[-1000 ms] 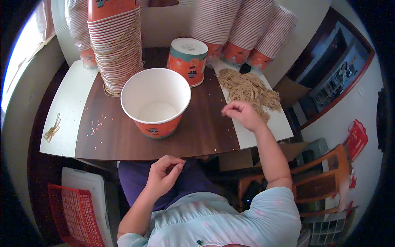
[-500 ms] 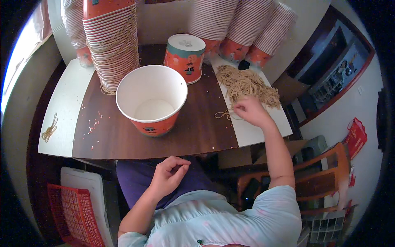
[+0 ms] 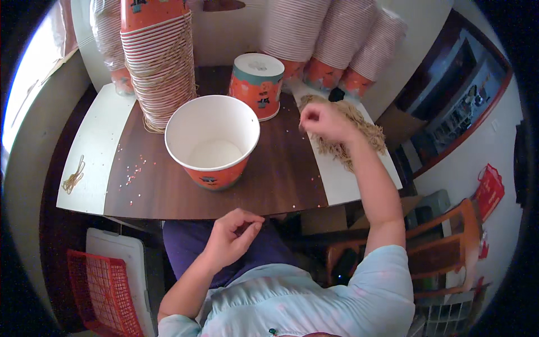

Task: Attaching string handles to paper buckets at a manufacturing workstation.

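My right hand [image 3: 327, 122] is raised over a tangled heap of tan cord loops [image 3: 359, 121] on the white right side of the table. Its fingers are pinched together and slightly blurred; what lies between them does not show. Over my lap, just off the table's front edge, my left hand [image 3: 231, 238] is closed, thumb against the curled fingers, with nothing visible in it. A large open paper bucket [image 3: 216, 178], white inside and orange outside, stands upright between the two arms. Its white floor shows, and nothing lies on it.
Behind it, an upside-down orange bucket [image 3: 257, 90] stands beside a tall nested stack of buckets [image 3: 160, 73] strung with cords. More wrapped stacks [image 3: 342, 39] line the back. A cord bundle [image 3: 73, 175] lies at left near scattered pale bits [image 3: 132, 174]. A wooden chair [image 3: 443, 241] stands right.
My right hand has lifted away from the board, up and to the left. The loose cord loop beside its fingers no longer shows there. My left hand stays nearly still.
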The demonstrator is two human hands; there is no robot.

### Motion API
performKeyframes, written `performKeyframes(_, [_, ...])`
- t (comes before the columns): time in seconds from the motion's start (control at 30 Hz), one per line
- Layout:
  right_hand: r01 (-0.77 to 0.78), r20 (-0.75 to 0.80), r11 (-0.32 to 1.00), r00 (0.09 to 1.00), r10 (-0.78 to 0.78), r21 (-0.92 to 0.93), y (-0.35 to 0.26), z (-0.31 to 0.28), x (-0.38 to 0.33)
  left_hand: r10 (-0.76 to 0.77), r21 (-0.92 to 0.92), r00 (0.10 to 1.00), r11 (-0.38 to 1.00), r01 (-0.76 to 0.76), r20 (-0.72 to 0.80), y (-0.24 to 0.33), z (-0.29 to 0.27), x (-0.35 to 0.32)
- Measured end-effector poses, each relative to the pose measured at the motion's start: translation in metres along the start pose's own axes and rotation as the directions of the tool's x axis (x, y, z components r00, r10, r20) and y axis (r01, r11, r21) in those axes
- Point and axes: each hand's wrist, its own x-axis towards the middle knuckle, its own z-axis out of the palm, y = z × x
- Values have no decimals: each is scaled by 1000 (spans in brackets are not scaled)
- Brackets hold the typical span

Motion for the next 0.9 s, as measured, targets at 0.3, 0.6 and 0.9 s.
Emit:
performKeyframes(0.3, [238,-397,944,908,-132,229,-58,-128,53,148,-68,989,987,-148,-4,31,0,21])
performKeyframes(0.6, [180,-767,971,597,-234,-155,-147,-164,55,245,-70,969,966,-247,-32,55,-21,31])
performKeyframes(0.9, [40,-713,900,594,-372,-435,-128,-176,61,329,-17,942,944,-331,-70,60,-29,32])
